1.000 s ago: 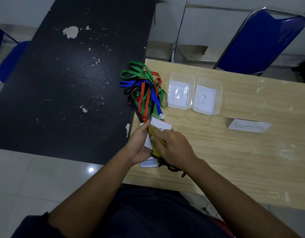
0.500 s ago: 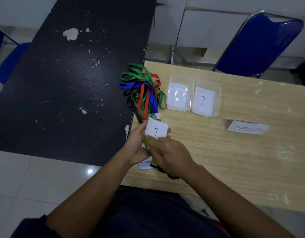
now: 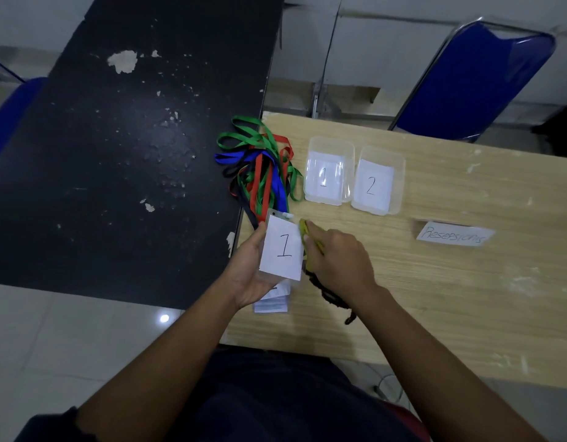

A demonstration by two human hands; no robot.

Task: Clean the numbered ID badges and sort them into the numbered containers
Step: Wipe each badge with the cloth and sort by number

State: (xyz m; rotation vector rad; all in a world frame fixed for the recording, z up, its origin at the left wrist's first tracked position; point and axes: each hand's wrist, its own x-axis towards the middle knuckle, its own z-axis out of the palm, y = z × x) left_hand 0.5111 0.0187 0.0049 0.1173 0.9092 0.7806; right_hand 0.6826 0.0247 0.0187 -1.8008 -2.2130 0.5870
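While the left hand (image 3: 247,275) gripped the badge (image 3: 283,248) marked 1 at centre frame and the right hand (image 3: 339,260) pinched a yellow cloth (image 3: 304,228) against its right edge, a hard wipe might have slid the badge loose.

I get a dim, bluish picture with soft, faint shadows. One small white glint sits on the glossy pale floor tile (image 3: 164,318). Sheen partly washes out the clear plastic container marked 1 (image 3: 331,144). The wide lens bows the scuffed black tabletop (image 3: 116,161) and the blue padded chair (image 3: 473,81) near the edges.
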